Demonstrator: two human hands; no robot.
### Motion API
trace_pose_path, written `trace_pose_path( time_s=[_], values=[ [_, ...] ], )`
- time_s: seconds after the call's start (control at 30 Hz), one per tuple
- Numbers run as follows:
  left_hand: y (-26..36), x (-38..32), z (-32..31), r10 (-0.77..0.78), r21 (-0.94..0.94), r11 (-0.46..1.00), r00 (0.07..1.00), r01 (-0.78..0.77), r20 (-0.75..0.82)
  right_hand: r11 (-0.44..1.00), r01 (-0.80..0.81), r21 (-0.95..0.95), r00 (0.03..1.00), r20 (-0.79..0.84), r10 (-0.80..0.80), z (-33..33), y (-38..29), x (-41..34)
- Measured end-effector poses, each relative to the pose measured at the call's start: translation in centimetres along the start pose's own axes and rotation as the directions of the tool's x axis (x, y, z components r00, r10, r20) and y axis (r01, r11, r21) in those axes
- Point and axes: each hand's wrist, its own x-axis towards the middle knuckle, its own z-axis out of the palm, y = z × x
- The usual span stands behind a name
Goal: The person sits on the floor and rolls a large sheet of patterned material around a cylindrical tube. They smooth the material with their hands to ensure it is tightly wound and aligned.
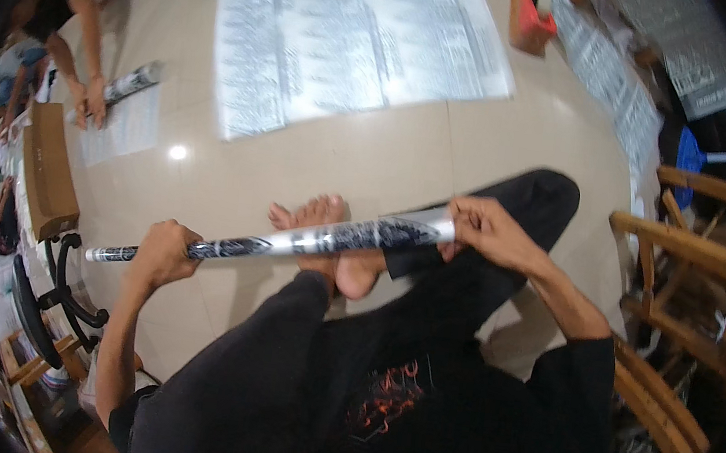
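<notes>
A long roll of shiny silver sheet with black print [335,237] lies across my view above my crossed legs. My left hand [166,252] is closed around it near its narrow left end, which sticks out past the fist. At the wider right end, my right hand [475,228] pinches the roll's edge between thumb and fingers. The roll slants slightly, its right end higher in view. Beyond my feet, a large printed silvery sheet [362,41] is spread flat on the tiled floor.
A red tape dispenser [534,22] stands right of the sheet. At upper left a person's hands [91,102] hold another roll [132,81]. A cardboard box [50,170] and black chair base [67,291] are at left; wooden furniture [686,247] and a long crumpled sheet [610,86] are at right.
</notes>
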Motion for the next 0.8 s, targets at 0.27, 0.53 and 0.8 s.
trace_pose_path(
  time_s=[0.27,0.53,0.8],
  values=[
    [0.0,0.7,1.5,-0.139,-0.253,0.938,0.928,0.235,0.345,0.619,0.325,-0.715,0.909,0.055,-0.414,-0.1,-1.6,-0.3],
    [0.4,2.0,1.3,0.000,-0.354,0.881,0.748,0.313,0.663,-0.082,0.526,-0.846,0.463,0.366,-0.807,-1.9,-1.3,0.8],
    [-2.4,0.9,5.2,0.108,-0.142,0.981,0.977,-0.135,-0.184,0.981,-0.123,0.149,0.980,0.172,0.097,-1.0,-3.4,0.8]
  ],
)
